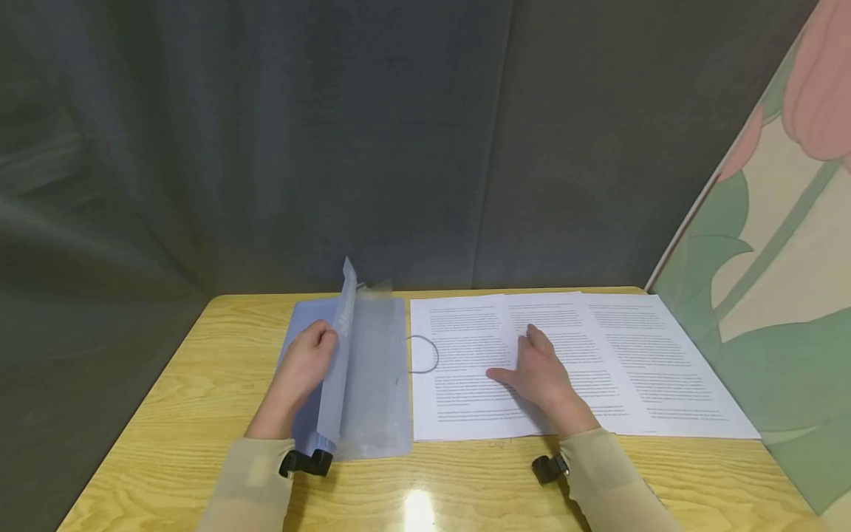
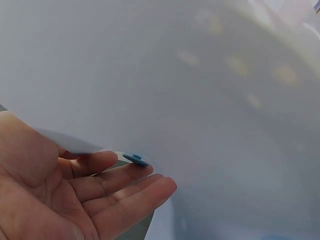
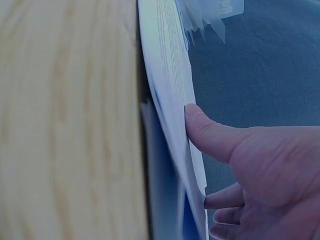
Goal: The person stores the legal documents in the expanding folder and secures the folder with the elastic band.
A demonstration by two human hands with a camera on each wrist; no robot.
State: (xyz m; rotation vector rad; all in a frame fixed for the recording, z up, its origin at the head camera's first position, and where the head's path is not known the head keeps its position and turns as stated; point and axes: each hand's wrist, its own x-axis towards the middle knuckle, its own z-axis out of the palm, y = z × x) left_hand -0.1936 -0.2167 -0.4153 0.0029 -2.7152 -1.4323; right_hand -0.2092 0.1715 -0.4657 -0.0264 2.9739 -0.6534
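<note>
A translucent blue plastic folder (image 1: 302, 310) lies on the left of the table, its cover raised nearly upright and clear inner sheets (image 1: 375, 384) fanned beside it. My left hand (image 1: 312, 351) grips the raised cover from the left. In the left wrist view, the pale plastic cover (image 2: 210, 110) fills most of the picture, and a small blue button (image 2: 136, 159) shows at its edge by the fingers (image 2: 112, 182). My right hand (image 1: 540, 369) rests on the printed sheets (image 1: 465, 355), thumb spread out to the left; the right wrist view shows the thumb (image 3: 207, 127) touching paper.
More printed sheets (image 1: 665, 369) overlap toward the right end of the wooden table (image 1: 179, 391). A thin grey elastic loop (image 1: 437, 355) extends from the folder onto the leftmost sheet. Dark cloth (image 1: 372, 148) hangs behind, and a flower-patterned panel (image 1: 784, 332) stands at the right.
</note>
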